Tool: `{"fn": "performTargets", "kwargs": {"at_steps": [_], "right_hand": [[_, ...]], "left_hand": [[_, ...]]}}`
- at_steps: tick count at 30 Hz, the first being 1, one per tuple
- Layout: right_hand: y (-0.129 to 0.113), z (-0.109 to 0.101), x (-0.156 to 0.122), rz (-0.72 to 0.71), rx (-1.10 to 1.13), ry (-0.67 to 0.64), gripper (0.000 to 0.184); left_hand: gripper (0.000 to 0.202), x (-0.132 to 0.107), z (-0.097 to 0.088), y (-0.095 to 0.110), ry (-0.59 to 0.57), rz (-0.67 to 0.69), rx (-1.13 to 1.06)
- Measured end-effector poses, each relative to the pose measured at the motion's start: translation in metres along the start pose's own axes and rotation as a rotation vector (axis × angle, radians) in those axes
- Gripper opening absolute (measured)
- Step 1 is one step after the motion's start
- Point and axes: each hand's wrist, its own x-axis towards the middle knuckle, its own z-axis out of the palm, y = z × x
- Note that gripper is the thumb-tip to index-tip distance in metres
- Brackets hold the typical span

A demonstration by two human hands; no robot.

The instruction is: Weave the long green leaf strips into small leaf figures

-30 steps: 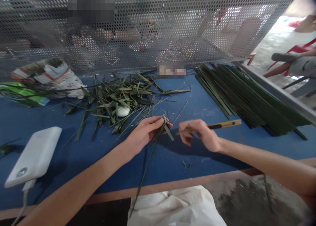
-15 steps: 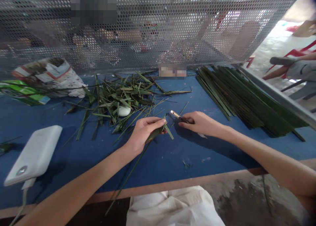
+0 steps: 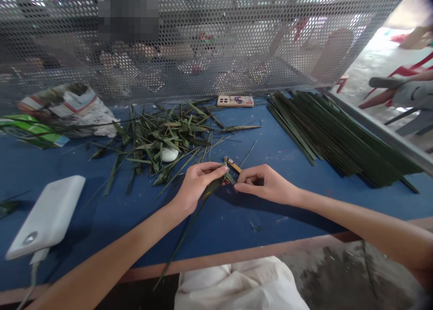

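Works at a blue table (image 3: 216, 231) spanning the frame, with long green strips (image 3: 338, 136) at right and a leaf heap (image 3: 176, 127) upper left of centre. At centre, with left hand (image 3: 194, 183), pinches a folded leaf piece (image 3: 212, 188) thumb to fingers; with right hand (image 3: 274, 183), curls fingers around a yellow, metal-tipped tool (image 3: 233, 164), just beside it.

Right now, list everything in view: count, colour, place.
table: 1, blue, below
screen: 1, grey, back
leaf piece: 1, green, in left hand
tool: 1, yellow, in right hand
leaf scraps: many, green, centre-left
rounded object: 1, white, among leaf scraps
leaf strips: many, green, right
phone: 1, beige, by screen
power bank: 1, white, front left
packet: 1, green, far left
crumpled bag: 1, whitish, behind packet
chair: 1, red, far right
seated person: 1, grey-clothed, far right
person: 1, unclear, behind screen
lap: 1, white, bottom
hands: 2, bare, centre
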Motion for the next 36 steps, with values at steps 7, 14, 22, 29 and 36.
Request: {"fn": "performTargets", "kwargs": {"at_steps": [7, 14, 22, 29, 36], "right_hand": [[0.001, -0.010, 0.004, -0.025, 0.022, 0.090, 0.037], [0.001, -0.008, 0.004, -0.028, 0.109, 0.250, 0.036], [-0.005, 0.003, 0.004, 0.038, 0.221, 0.231, 0.038], [-0.002, 0.006, 0.006, 0.055, 0.264, 0.249, 0.037], [-0.004, 0.008, 0.004, 0.068, 0.358, 0.274, 0.033]], "left_hand": [[0.026, 0.002, -0.001, -0.003, -0.016, 0.005, -0.020], [0.024, -0.003, 0.002, -0.005, -0.059, 0.026, 0.062], [0.024, -0.005, 0.008, -0.004, -0.053, 0.114, 0.188], [0.025, -0.003, 0.007, -0.010, -0.001, 0.228, 0.304], [0.031, -0.004, 0.009, -0.009, 0.087, 0.220, 0.256]]}}
